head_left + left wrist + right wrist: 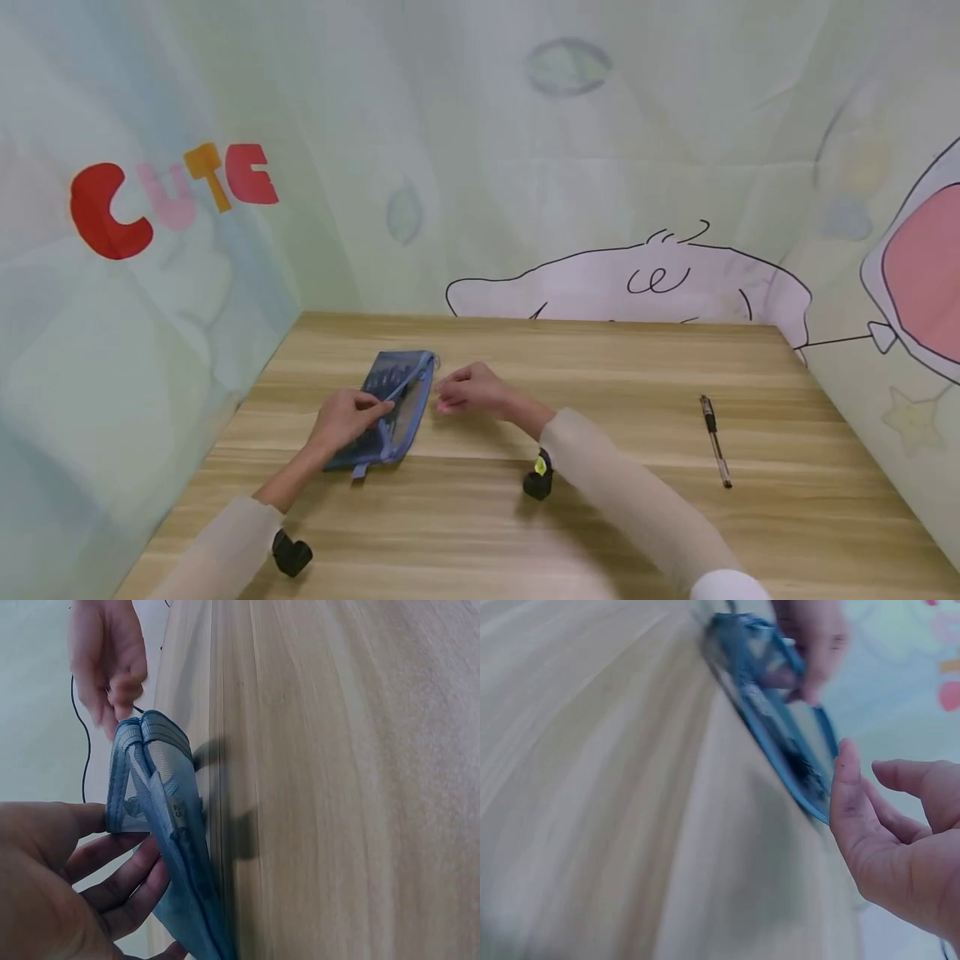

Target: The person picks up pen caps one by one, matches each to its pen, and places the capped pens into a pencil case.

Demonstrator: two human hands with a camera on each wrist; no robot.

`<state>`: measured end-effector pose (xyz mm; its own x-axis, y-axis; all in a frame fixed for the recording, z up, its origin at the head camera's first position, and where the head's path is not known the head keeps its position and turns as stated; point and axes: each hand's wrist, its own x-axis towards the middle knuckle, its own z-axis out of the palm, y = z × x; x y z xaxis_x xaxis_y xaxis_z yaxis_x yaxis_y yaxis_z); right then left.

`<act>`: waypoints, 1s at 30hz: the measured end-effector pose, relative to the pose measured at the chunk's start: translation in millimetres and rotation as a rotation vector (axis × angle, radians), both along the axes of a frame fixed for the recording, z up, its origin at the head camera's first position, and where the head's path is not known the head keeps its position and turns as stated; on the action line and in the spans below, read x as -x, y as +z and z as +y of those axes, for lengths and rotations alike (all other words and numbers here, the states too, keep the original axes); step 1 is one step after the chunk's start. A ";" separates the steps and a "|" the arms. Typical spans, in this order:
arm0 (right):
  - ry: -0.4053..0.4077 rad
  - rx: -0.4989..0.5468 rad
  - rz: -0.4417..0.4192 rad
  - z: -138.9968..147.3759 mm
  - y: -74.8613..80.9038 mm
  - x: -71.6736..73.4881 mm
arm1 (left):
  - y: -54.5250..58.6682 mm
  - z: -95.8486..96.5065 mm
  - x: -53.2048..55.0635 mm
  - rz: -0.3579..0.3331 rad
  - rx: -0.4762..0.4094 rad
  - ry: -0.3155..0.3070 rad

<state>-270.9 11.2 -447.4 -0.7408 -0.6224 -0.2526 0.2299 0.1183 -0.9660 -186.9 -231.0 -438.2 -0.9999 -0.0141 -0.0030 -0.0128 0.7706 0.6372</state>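
A blue zippered pencil pouch (388,368) with see-through mesh lies on the left part of the table, its mouth gaping. My left hand (343,421) pinches the upper edge of that mouth between thumb and fingers, holding it lifted; the left wrist view shows the raised pouch edge (120,780) at the fingertips. Dark items, too blurred to name, show inside the pouch in the right wrist view. Just off the pouch's right side is my right hand (476,390). Its thumb and fingers (847,795) are apart, with nothing visible between them.
A black-capped clear pen (716,442) lies by itself on the right of the wooden table (615,400). Printed cloth walls (360,167) stand along the back and both sides. Each sleeve has a small black device (537,479) at the wrist.
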 end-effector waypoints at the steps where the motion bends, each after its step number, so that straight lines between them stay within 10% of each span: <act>1: 0.004 0.000 -0.003 9.7 3.8 -0.7 | 0.2 -0.1 -1.0 0.002 -0.001 -0.005; 30: -0.217 -0.146 0.053 266.8 39.0 -15.3 | 0.1 -0.6 0.3 0.005 0.028 -0.023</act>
<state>-255.6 278.0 -408.4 -0.8674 -0.4076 -0.2855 0.2149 0.2105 -0.9537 -187.2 -231.6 -438.1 -1.0000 0.0085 0.0016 0.0077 0.7880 0.6157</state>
